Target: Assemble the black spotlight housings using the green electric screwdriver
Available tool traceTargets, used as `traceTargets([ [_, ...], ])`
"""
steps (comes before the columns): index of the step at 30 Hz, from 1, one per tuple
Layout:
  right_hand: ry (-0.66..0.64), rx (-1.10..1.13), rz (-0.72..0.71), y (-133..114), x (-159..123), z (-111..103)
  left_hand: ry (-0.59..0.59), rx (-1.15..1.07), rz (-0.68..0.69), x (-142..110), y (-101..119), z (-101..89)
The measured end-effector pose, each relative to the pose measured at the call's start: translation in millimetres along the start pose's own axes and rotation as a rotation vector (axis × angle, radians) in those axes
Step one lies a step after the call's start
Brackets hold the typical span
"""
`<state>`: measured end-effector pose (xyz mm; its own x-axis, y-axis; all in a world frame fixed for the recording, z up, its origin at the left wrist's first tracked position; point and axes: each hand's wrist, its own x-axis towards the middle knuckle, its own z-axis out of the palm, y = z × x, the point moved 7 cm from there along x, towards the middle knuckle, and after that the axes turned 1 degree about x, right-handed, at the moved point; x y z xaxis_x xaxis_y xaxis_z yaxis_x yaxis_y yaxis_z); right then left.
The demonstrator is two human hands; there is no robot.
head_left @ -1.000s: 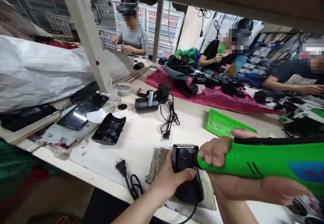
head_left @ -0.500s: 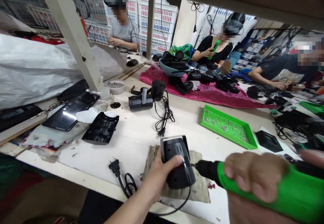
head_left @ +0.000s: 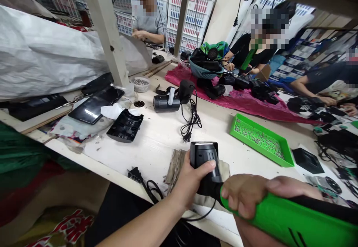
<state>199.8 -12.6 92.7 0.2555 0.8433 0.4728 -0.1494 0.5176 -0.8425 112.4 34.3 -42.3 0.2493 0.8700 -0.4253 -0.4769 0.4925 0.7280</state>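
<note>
My left hand [head_left: 192, 178] is wrapped round a black device housing [head_left: 205, 161] that rests on a grey cloth pad [head_left: 176, 165] near the table's front edge. My right hand [head_left: 248, 195] grips a green electric screwdriver [head_left: 293, 224], whose black tip is pressed against the lower end of the housing. A black power cord with a plug [head_left: 137, 174] runs from the housing across the table edge.
A green tray of screws [head_left: 260, 139] lies to the right. Behind are a black cover [head_left: 125, 125], a black lamp unit with cord [head_left: 170, 101], a bowl of screws [head_left: 140, 84] and a white post [head_left: 107, 31]. Three other people work along a red cloth [head_left: 237, 103].
The green screwdriver pulled back to the right, then came in again onto the housing's lower end. My left hand kept hold of the housing. The view shifted slightly.
</note>
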Motion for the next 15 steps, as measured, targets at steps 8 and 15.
traceTargets([
  [8,-0.061,0.054,-0.056,-3,0,4,-0.017,-0.052,-0.066,0,-3,-5.1],
  [15,0.086,0.019,-0.017,-16,-8,-4,-0.051,-0.021,-0.094,2,-4,-8.6],
])
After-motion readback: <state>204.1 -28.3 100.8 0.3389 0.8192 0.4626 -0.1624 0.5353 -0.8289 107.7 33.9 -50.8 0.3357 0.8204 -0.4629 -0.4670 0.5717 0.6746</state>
